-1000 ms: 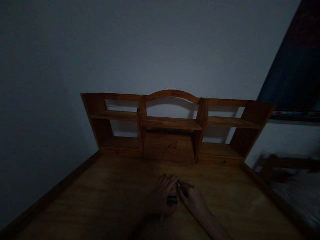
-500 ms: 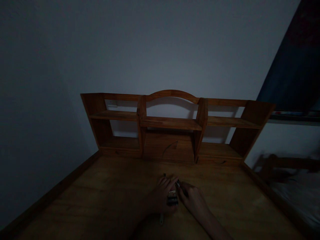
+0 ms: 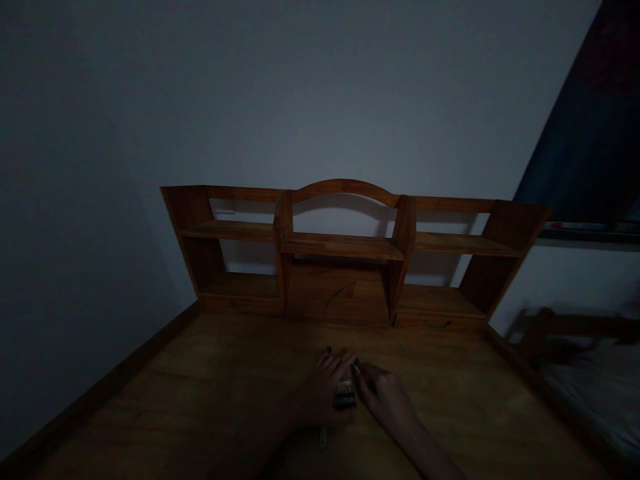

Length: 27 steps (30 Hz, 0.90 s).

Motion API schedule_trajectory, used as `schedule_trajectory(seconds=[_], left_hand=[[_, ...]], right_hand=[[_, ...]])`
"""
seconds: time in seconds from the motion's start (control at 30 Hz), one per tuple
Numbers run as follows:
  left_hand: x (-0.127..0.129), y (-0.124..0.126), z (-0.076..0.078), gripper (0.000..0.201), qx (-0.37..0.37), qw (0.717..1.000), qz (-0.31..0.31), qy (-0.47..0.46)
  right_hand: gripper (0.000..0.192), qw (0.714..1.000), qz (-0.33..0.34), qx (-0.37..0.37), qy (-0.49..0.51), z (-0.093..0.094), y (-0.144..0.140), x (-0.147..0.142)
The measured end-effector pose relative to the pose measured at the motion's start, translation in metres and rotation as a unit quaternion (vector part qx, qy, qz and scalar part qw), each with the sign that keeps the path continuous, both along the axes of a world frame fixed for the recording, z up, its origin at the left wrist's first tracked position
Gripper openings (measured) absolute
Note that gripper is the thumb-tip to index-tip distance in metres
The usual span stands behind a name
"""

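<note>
While the shelf unit (image 3: pixel 345 253) stands behind, your left hand (image 3: pixel 323 393) and right hand (image 3: pixel 387 400) pinch a small dark object (image 3: pixel 345 398) on the desk (image 3: pixel 200 400), work unfinished

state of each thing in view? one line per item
left hand: curled over a small dark object, resting on the desk
right hand: fingers pinch a thin dark piece at that object
small dark object: between both hands; type unclear
pale stick: lying flat, under left hand
shelf unit: upright
</note>
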<state>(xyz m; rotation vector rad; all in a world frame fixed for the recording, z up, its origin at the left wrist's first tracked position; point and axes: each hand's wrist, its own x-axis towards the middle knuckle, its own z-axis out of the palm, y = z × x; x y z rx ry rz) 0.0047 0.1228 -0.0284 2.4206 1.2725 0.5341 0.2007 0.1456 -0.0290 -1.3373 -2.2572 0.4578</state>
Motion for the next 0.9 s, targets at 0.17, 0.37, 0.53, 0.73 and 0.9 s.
schedule_trajectory(seconds=[0.17, 0.37, 0.53, 0.73, 0.9], left_hand=[[-0.001, 0.0006, -0.002, 0.1, 0.001, 1.0, 0.003, -0.002], [-0.0007, 0.003, -0.0065, 0.099, 0.017, 1.0, -0.001, -0.002], [-0.0004, 0.0027, -0.0084, 0.1, 0.013, 1.0, 0.008, 0.002], [0.0, 0.0028, -0.0068, 0.1, 0.015, 1.0, 0.002, 0.002], [0.0001, 0.0038, -0.0079, 0.103, 0.02, 1.0, 0.003, 0.001]], right_hand=[[0.036, 1.0, 0.013, -0.008, 0.004, -0.0023, 0.0016, -0.0002], [0.034, 1.0, 0.014, 0.001, 0.003, -0.0033, 0.0014, 0.0004], [0.036, 1.0, 0.0, -0.003, 0.003, 0.0008, -0.0007, -0.0005], [0.039, 1.0, 0.006, -0.002, 0.01, 0.0027, -0.0007, -0.0022], [0.038, 1.0, 0.004, 0.002, 0.003, 0.0001, 0.0008, -0.002]])
